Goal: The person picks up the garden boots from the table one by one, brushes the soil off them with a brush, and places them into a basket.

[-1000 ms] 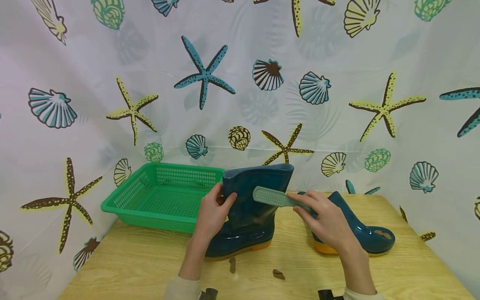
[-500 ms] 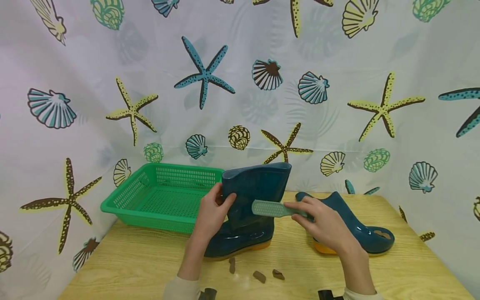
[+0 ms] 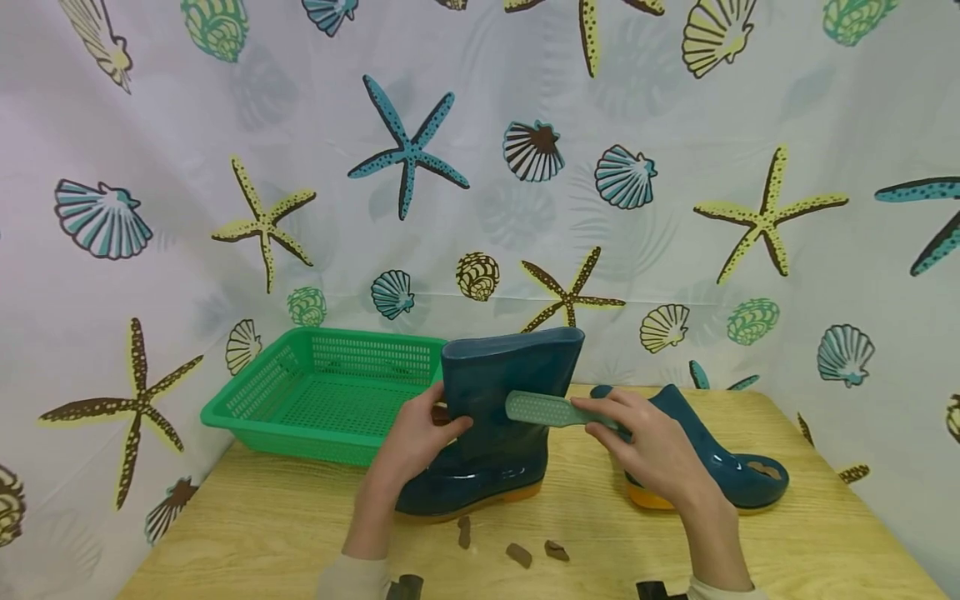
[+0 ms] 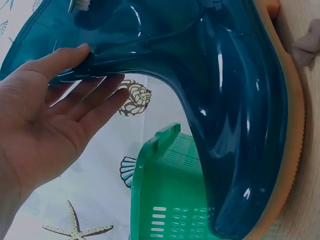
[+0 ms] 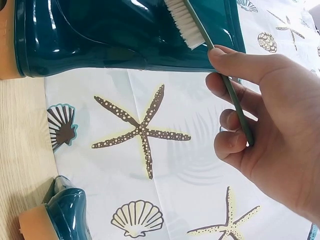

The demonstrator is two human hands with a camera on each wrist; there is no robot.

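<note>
A dark blue rubber boot [image 3: 487,400] with an orange sole stands upright on the table. My left hand [image 3: 420,437] holds the back of its shaft, thumb on the near face; in the left wrist view the other fingers [image 4: 102,107] pass behind the edge. In my right hand [image 3: 645,437] is a pale green scrub brush [image 3: 543,408], its handle pinched between thumb and fingers. White bristles [image 5: 187,25] face the boot shaft and overlap it in the right wrist view. Several brown clumps [image 3: 518,555] lie on the table before the boot.
A second blue boot [image 3: 738,475] stands at the right, a brown patch [image 3: 765,470] on its toe. Behind the first boot, at the left, is a green plastic basket [image 3: 300,446]. A shell-patterned curtain [image 3: 480,225] hangs behind the wooden table [image 3: 247,525].
The brush has gone down the boot shaft, then slightly up again. Another brown clump has appeared on the table. My left hand has slid a little down and left along the shaft.
</note>
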